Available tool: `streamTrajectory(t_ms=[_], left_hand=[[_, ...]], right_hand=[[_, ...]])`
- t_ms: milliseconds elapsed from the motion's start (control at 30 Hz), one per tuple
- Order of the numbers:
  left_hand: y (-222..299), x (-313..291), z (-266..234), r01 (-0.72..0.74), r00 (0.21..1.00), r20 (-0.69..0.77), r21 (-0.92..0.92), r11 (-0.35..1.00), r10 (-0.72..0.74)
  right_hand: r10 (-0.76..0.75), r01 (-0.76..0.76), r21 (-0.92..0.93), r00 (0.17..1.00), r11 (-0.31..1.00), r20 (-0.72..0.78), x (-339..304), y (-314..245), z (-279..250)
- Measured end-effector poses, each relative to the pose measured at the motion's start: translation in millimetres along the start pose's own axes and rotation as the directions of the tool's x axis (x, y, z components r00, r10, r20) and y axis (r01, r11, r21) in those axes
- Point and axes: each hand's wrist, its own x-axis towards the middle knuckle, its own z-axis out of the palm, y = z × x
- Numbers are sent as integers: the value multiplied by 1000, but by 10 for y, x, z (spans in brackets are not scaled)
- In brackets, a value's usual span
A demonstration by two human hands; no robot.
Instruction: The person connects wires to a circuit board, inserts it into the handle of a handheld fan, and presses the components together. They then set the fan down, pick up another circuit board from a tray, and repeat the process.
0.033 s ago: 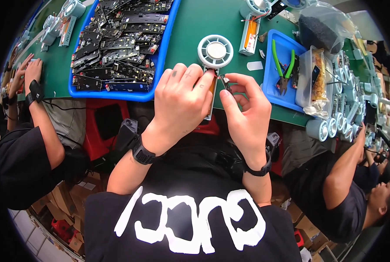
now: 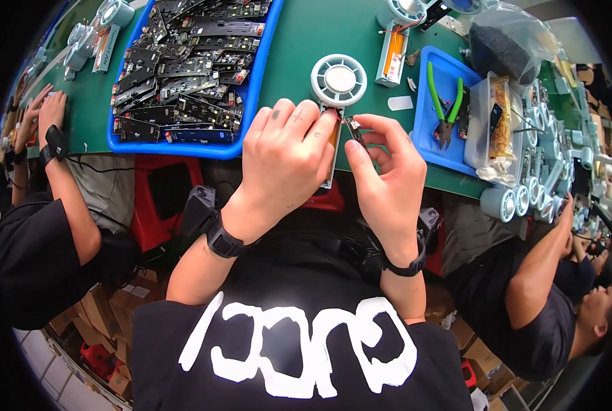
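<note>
Clock read from the hands: black shirt [image 2: 285, 291] with white lettering at 6, dark wristband [image 2: 225, 236] on the left wrist, another [image 2: 407, 266] on the right. Left hand [image 2: 285, 154] is closed around the handle of a pale fan [image 2: 338, 79], forefinger at its neck; round head points to 12, lower handle end sticks out below the fingers toward 6. Right hand [image 2: 388, 157] sits just beside it, thumb and forefinger pinching a small dark piece [image 2: 355, 130], probably a circuit board, fingers cover part of it; other fingers curled. Green tabletop [image 2: 292, 55] lies beyond. Red stool [image 2: 156, 195] between 8 and 9. White flat piece [image 2: 400, 103] at 2. Small blue tray [image 2: 433, 147] between 2 and 3, holding green-handled pliers [image 2: 445, 123], clear box [image 2: 479, 127] next to them. Big blue tray [image 2: 273, 55] at 10, heaped with black circuit boards [image 2: 182, 75]. Open fan handle [image 2: 392, 58] with orange inside at 1. Clear bag [image 2: 501, 48] of dark bits at 2. Crowded pale fans [image 2: 498, 204] past 3. Co-workers: one's hand [image 2: 51, 113] at 9, another person [image 2: 539, 294] at 4.
</note>
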Motion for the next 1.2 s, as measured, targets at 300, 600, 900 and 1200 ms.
streamTrajectory(t_ms=[300, 600, 900, 1200], left_hand=[[-7, -2, -58, -52, 993, 110, 88, 995, 42], [-96, -112, 58, 21, 996, -83, -210, 978, -39], [27, -104, -31, 63, 998, 37, -125, 990, -59], [78, -260, 83, 301, 933, 56, -666, 683, -356]], right_hand=[[-55, 51, -86, 997, 995, -54, 36, -37, 46], [78, -77, 50, 997, 996, -9, 17, -48, 21], [98, -95, 57, 993, 994, -58, -2, -26, 114], [-319, 236, -315, 916, 919, -245, -15, 81, 343]])
